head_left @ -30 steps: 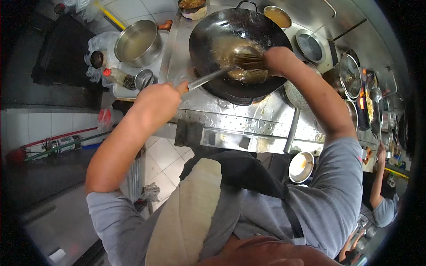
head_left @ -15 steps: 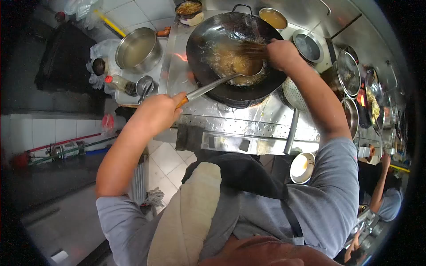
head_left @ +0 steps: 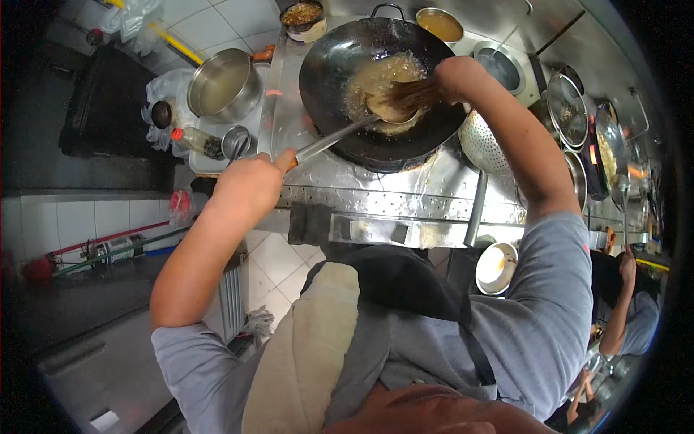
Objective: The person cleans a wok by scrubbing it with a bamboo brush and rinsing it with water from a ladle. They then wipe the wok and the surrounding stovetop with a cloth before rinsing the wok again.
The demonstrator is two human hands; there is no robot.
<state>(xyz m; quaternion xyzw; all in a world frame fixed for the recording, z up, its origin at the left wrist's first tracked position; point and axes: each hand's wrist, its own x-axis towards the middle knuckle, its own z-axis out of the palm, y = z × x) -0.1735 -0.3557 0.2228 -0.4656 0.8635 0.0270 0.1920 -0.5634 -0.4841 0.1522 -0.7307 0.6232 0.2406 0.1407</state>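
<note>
The steel table (head_left: 405,186) carries the wide black wok (head_left: 325,72), likely heavy and hot, best taken by its loop handle (head_left: 388,6) with a cloth; brownish liquid (head_left: 369,76) lies inside. Beside it, the perforated strainer (head_left: 483,145) looks stiff. The long ladle (head_left: 325,143) reaches into the wok, its metal probably slick, so the wooden end suits; the left hand (head_left: 249,188) has its fingers wrapped there. The brush (head_left: 416,98), springy and perhaps slippery when wet, is over the ladle's bowl, the right hand's (head_left: 463,78) fingers closed round its top, tips hidden
</note>
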